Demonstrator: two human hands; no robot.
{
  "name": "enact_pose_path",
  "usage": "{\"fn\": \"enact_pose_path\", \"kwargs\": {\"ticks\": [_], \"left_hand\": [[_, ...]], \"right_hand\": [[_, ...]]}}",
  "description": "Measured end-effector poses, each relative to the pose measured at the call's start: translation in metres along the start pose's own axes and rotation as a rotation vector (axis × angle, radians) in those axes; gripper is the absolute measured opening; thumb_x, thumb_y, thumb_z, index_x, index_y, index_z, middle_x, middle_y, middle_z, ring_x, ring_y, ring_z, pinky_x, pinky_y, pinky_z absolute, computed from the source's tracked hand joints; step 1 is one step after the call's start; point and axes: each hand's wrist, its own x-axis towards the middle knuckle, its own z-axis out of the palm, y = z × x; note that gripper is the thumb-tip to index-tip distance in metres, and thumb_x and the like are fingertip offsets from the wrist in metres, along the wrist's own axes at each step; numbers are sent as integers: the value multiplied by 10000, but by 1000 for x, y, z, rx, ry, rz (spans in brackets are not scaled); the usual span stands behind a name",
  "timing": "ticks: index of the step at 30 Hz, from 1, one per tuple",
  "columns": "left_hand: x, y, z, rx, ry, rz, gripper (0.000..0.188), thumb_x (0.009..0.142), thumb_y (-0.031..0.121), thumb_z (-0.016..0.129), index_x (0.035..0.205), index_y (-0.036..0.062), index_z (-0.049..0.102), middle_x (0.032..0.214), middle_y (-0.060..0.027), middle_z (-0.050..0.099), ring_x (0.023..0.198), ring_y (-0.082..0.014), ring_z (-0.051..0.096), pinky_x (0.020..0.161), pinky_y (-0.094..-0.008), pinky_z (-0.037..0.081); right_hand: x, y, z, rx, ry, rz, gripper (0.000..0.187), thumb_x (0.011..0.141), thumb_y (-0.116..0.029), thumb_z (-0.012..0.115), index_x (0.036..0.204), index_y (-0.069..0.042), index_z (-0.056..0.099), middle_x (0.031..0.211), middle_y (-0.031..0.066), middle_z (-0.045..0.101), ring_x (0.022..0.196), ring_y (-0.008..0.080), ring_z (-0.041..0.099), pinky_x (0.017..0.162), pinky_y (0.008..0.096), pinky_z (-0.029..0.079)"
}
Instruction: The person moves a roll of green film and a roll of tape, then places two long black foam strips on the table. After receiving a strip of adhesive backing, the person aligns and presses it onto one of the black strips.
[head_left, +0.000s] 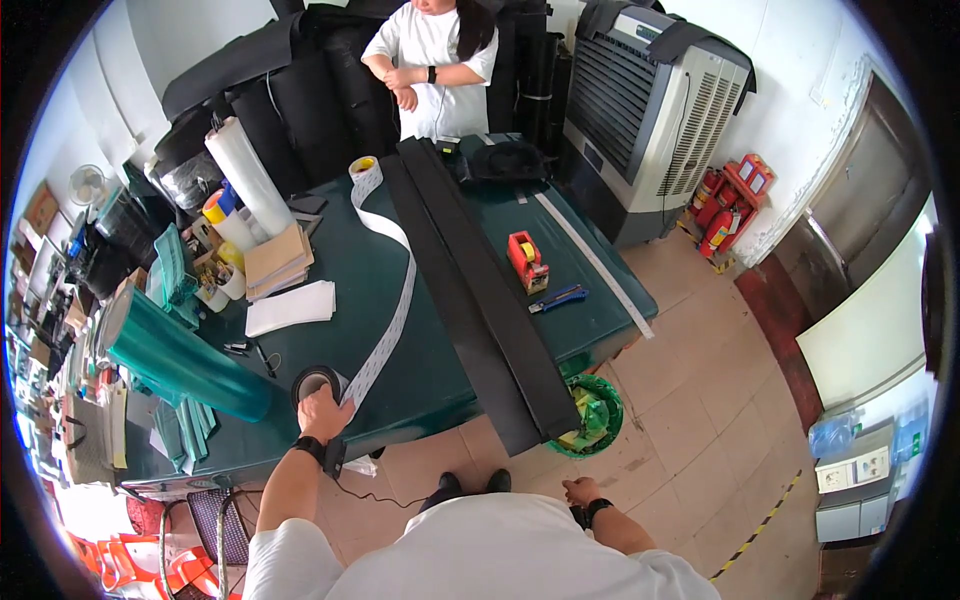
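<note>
My left hand (324,416) is closed on a dark-cored tape roll (304,380) at the table's near edge. From there a white printed strip (408,268) curves across the tabletop to another roll (364,166) with a yellow core at the far side. Beside the strip lie long black folded sheets (484,310), jutting past the near edge. My right hand (581,491) hangs over the floor near my body, fingers curled, with nothing visible in them.
Right of the sheets are a red tape dispenser (527,262), a blue cutter (558,299) and a metal ruler (595,262). A green waste basket (612,432) stands under the sheets' end. A teal film roll (185,360) lies left. Another person (440,95) stands opposite, arms folded.
</note>
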Motion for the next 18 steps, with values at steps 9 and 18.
{"fn": "enact_pose_path", "kwargs": {"ticks": [9,18], "left_hand": [[1,-3,1,-8,-14,-7,431,791,430,685,942,30,634,932,-231,712,907,-402,686,851,-495,528],[-2,2,-6,-27,-43,-26,444,781,443,693,946,35,636,938,-224,715,919,-386,689,864,-481,527]], "right_hand": [[-1,0,-1,49,-9,3,420,858,-416,679,832,2,712,739,95,719,621,214,673,614,363,543],[-7,12,-7,48,18,8,395,867,-398,687,854,-7,733,759,97,732,649,226,692,653,371,562]]}}
